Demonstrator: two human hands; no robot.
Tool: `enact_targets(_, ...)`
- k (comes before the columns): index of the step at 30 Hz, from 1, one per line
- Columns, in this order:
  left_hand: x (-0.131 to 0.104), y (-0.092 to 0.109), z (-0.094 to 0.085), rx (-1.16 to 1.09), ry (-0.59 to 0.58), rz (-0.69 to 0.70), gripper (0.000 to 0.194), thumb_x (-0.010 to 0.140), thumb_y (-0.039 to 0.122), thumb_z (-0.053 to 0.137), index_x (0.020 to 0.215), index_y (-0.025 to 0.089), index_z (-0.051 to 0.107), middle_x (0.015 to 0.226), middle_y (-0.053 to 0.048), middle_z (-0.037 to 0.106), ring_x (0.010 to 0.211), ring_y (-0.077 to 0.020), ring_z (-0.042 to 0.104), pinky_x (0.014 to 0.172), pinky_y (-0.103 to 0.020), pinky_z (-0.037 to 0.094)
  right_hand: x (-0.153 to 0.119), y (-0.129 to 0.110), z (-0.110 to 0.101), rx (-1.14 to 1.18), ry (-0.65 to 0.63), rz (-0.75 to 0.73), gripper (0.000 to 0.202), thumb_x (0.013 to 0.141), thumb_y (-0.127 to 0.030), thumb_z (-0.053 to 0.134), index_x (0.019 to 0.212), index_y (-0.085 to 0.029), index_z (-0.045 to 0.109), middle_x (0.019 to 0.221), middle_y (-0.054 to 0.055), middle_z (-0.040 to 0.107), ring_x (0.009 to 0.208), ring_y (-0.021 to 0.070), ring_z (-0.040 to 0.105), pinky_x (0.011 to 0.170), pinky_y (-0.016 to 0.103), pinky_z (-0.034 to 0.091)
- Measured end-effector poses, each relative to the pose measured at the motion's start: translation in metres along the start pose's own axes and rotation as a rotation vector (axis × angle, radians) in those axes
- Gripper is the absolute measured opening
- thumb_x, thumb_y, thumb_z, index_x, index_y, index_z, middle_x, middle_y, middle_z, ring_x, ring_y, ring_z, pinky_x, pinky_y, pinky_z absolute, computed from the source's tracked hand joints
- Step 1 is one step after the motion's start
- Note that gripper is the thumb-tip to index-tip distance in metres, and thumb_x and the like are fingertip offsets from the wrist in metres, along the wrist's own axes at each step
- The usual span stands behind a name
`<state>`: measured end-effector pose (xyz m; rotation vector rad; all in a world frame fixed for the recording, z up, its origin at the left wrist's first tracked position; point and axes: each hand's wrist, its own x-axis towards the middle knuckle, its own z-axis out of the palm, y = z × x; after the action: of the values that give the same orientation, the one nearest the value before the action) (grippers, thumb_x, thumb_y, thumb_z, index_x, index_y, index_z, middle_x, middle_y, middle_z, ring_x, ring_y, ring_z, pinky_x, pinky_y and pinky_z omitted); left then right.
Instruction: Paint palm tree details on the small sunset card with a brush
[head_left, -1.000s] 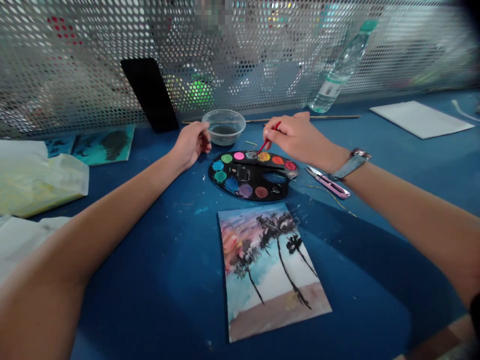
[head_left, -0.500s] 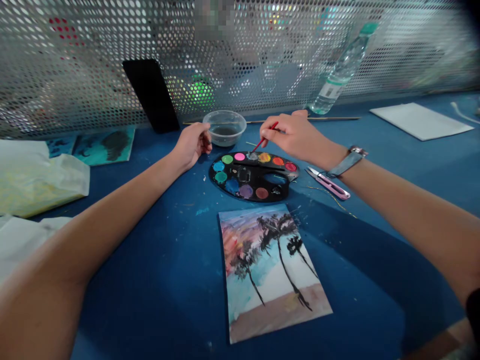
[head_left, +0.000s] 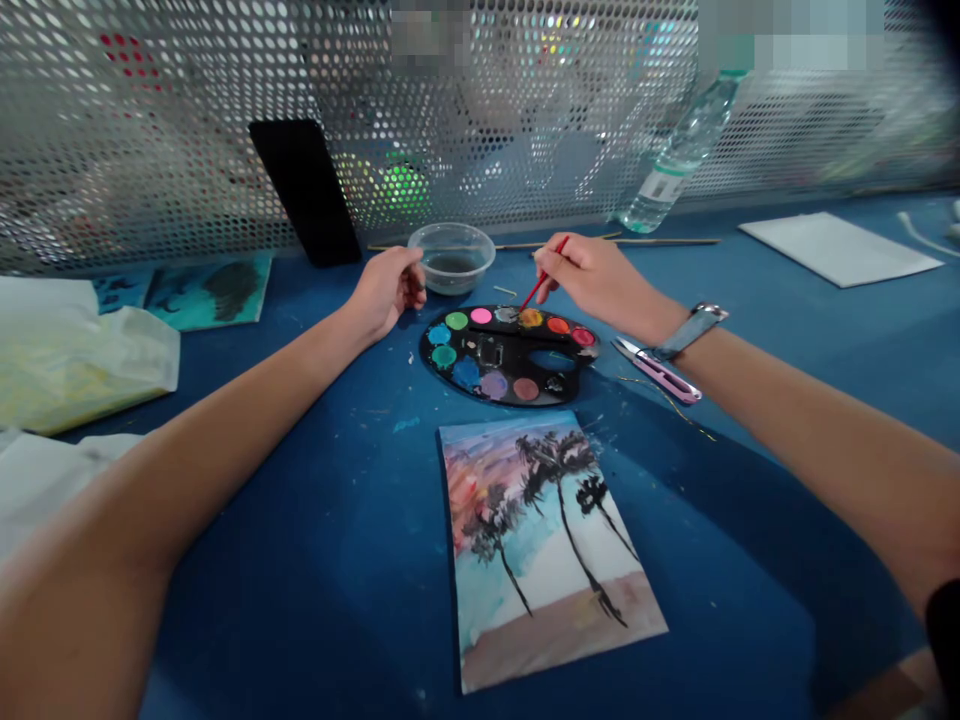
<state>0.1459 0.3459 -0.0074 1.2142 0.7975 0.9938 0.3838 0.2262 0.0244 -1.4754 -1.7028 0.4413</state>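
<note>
My right hand (head_left: 581, 272) is closed around a thin red paintbrush (head_left: 543, 275), held at a slant. The brush tip is down at the black oval paint palette (head_left: 517, 345), between the greyish-white and the yellow paint wells. My left hand (head_left: 391, 285) lies on the table with its fingers curled in, right beside a clear plastic bowl (head_left: 452, 262) of cloudy water. I see nothing in those fingers. Nearer to me lies a small painting (head_left: 551, 550) of dark palm trees under a pink and blue sky.
A black phone (head_left: 306, 190) leans on the perforated metal screen (head_left: 187, 130). A water bottle (head_left: 679, 160) also leans there. Pink thread snips (head_left: 658, 370) lie by my right wrist. A white panel (head_left: 840, 250) is at right; teal paintings (head_left: 210, 292) and crumpled paper (head_left: 82, 350) are at left.
My right hand has shifted slightly right and toward me. The brush tip has moved from the left edge of the greyish-white well to its right side. My left hand stays by the bowl.
</note>
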Motion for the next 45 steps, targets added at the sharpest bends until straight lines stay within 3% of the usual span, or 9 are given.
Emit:
enact_targets(4,0.000,0.000,0.001,-0.003,0.012,-0.009,0.029,0.091,0.021,0.053,0.064,0.020,0.042,0.055,0.000,0.050,0.042,-0.0119,0.049,0.039,-0.023,0.037,0.000,-0.003,0.001,0.007,-0.003,-0.047,0.034,0.100,-0.049,0.049,0.075,-0.026,0.054,0.073,0.000,0.067,0.072,0.0190,0.066,0.087,0.040,0.048)
enact_targets(10,-0.001,0.000,0.001,0.000,0.006,-0.017,0.029,0.091,0.020,0.051,0.063,0.020,0.044,0.055,0.001,0.050,0.042,-0.0109,0.049,0.040,-0.022,0.037,-0.001,-0.008,0.005,-0.208,-0.017,-0.115,0.029,0.102,-0.036,0.047,0.076,-0.024,0.053,0.066,0.000,0.066,0.062,0.0170,0.061,0.083,0.039,0.047)
enact_targets(17,-0.002,0.002,0.002,0.007,0.012,-0.019,0.031,0.090,0.021,0.054,0.061,0.020,0.043,0.055,0.001,0.050,0.042,-0.0110,0.049,0.039,-0.022,0.037,-0.003,-0.016,0.008,-0.330,-0.005,-0.160,0.031,0.103,-0.033,0.046,0.076,-0.022,0.054,0.060,-0.003,0.064,0.056,0.0137,0.055,0.094,0.044,0.041)
enact_targets(23,0.000,0.001,0.002,0.012,0.022,-0.021,0.030,0.092,0.020,0.051,0.062,0.020,0.045,0.055,0.001,0.051,0.042,-0.0113,0.049,0.040,-0.024,0.036,-0.005,-0.016,0.009,-0.257,-0.009,-0.136,0.034,0.104,-0.038,0.046,0.075,-0.022,0.053,0.064,-0.001,0.066,0.057,0.0144,0.056,0.079,0.038,0.044)
enact_targets(29,0.000,0.002,0.003,0.047,0.027,-0.036,0.034,0.096,0.019,0.047,0.063,0.021,0.043,0.053,0.003,0.049,0.044,-0.0108,0.045,0.044,-0.026,0.033,-0.006,0.000,-0.004,0.139,0.134,-0.036,0.033,0.100,-0.047,0.053,0.078,-0.024,0.051,0.067,-0.003,0.059,0.063,0.0123,0.063,0.071,0.032,0.049)
enact_targets(32,0.001,0.001,0.005,0.053,0.038,-0.032,0.034,0.098,0.018,0.043,0.064,0.021,0.042,0.052,0.003,0.047,0.046,-0.0110,0.041,0.046,-0.026,0.032,-0.032,0.000,-0.017,0.299,0.187,0.070,0.028,0.103,-0.041,0.051,0.080,-0.024,0.053,0.071,-0.004,0.059,0.063,0.0093,0.061,0.073,0.029,0.050)
enact_targets(36,0.006,-0.002,0.003,0.047,0.048,-0.043,0.033,0.097,0.020,0.044,0.064,0.022,0.043,0.053,0.002,0.047,0.051,-0.0131,0.038,0.048,-0.027,0.032,-0.099,-0.014,-0.030,0.556,0.187,0.118,0.017,0.097,-0.030,0.060,0.082,-0.023,0.063,0.080,-0.001,0.062,0.067,0.0119,0.065,0.072,0.032,0.053)
enact_targets(40,0.008,-0.003,0.001,0.043,0.048,-0.059,0.033,0.096,0.023,0.047,0.063,0.021,0.041,0.055,0.000,0.046,0.054,-0.0130,0.037,0.049,-0.027,0.033,-0.160,-0.029,-0.033,0.497,0.173,0.152,0.023,0.099,-0.034,0.057,0.083,-0.025,0.071,0.080,0.000,0.066,0.065,0.0142,0.066,0.069,0.036,0.054)
enact_targets(45,0.008,-0.001,0.000,0.036,0.043,-0.056,0.034,0.096,0.020,0.045,0.062,0.020,0.040,0.055,0.001,0.045,0.050,-0.0121,0.041,0.047,-0.025,0.033,-0.183,-0.034,-0.032,0.423,0.053,0.017,0.022,0.099,-0.032,0.056,0.087,-0.026,0.074,0.078,0.001,0.067,0.060,0.0169,0.067,0.063,0.040,0.054)
